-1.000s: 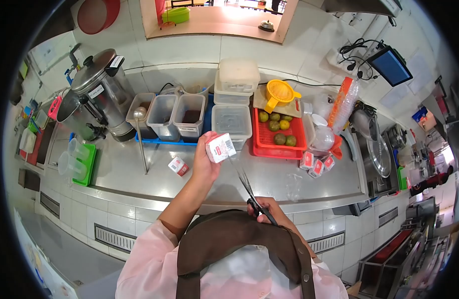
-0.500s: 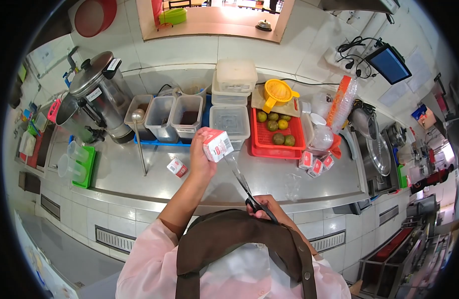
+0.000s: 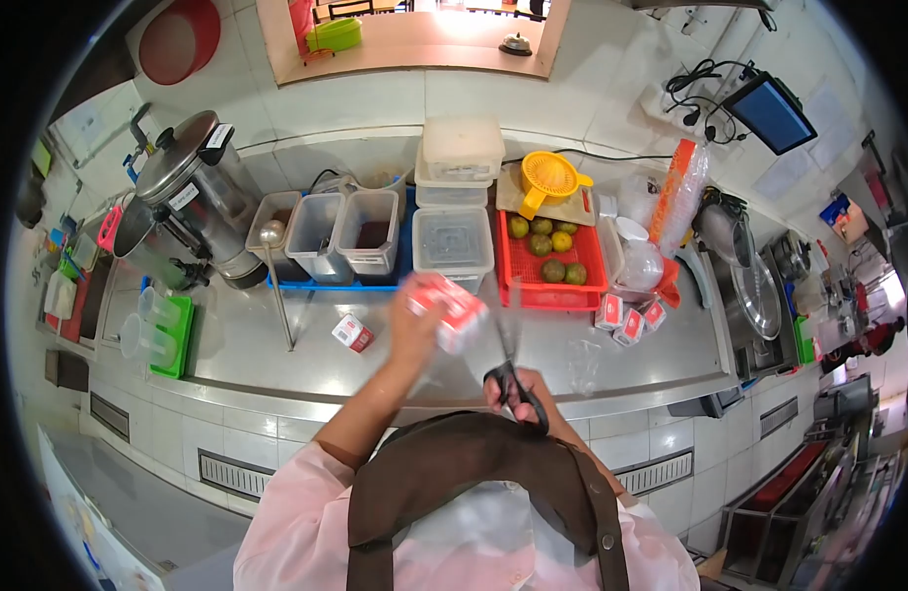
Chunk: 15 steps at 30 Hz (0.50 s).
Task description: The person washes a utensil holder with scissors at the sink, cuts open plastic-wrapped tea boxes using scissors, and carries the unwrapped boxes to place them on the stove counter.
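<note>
My left hand [image 3: 412, 330] is closed around a small red and white carton [image 3: 457, 315], raised above the steel counter and blurred by motion. My right hand [image 3: 521, 396], close to my apron, grips black-handled scissors [image 3: 509, 376]. Their blades point up and away from me, blurred, just right of the carton; I cannot tell how far apart they are. On the counter left of my left hand lies a similar small carton [image 3: 352, 333]. Several more red and white cartons [image 3: 631, 323] sit to the right, near a crumpled clear plastic wrapper [image 3: 584, 364].
Behind my hands stand plastic tubs [image 3: 369, 231], a lidded container [image 3: 454, 239] and a red basket [image 3: 550, 293] of green citrus with a yellow juicer [image 3: 550, 175]. A ladle [image 3: 279, 295] leans at left, near a metal urn [image 3: 202, 197] and a green tray [image 3: 175, 345].
The carton has moved down and to the right in my left hand and turned, showing more red. The scissors have swung more upright, and my right hand has shifted slightly.
</note>
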Motion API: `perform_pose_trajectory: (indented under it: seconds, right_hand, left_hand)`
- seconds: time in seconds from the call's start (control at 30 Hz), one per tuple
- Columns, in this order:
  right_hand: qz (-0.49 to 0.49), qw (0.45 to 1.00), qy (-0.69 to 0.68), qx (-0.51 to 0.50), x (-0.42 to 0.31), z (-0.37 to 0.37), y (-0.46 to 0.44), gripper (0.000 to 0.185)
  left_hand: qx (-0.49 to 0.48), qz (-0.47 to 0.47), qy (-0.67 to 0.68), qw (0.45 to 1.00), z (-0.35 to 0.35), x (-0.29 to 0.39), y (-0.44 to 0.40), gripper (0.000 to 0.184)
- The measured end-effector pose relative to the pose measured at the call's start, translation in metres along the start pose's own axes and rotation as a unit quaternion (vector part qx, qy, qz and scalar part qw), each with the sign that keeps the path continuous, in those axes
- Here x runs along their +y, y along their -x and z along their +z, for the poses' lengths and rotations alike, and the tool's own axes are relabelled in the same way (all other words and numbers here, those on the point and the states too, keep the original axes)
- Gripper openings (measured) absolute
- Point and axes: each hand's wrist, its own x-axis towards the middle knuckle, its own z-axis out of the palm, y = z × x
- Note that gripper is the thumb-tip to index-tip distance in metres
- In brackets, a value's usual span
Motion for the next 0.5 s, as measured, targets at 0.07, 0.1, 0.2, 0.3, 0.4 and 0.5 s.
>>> perform_pose_trajectory:
  seconds: [0.07,0.1,0.2,0.3,0.4,0.5]
  right_hand:
    - [-0.058,0.998,0.023,0.024,-0.021,0.004,-0.012,0.068]
    - [-0.079,0.996,0.032,0.025,-0.036,0.009,-0.013,0.072]
    - [-0.068,0.996,0.04,0.031,-0.046,0.003,-0.005,0.065]
    - [0.038,0.991,0.069,0.105,-0.029,-0.009,0.009,0.055]
    - [0.192,0.919,0.246,0.24,0.036,-0.055,0.021,0.045]
    - [0.164,0.76,0.567,0.272,0.064,-0.066,0.03,0.044]
  left_hand:
    - [0.015,-0.111,0.028,0.993,0.004,-0.023,0.021,0.024]
    - [0.053,-0.207,0.13,0.968,0.004,-0.027,0.027,0.024]
    - [0.104,-0.276,0.208,0.933,0.006,-0.012,0.021,0.025]
    - [0.113,-0.23,0.231,0.938,0.003,0.011,0.008,0.026]
    - [0.104,-0.207,0.279,0.932,-0.001,0.026,-0.001,0.024]
    - [0.068,-0.207,0.305,0.927,-0.003,0.018,0.001,0.025]
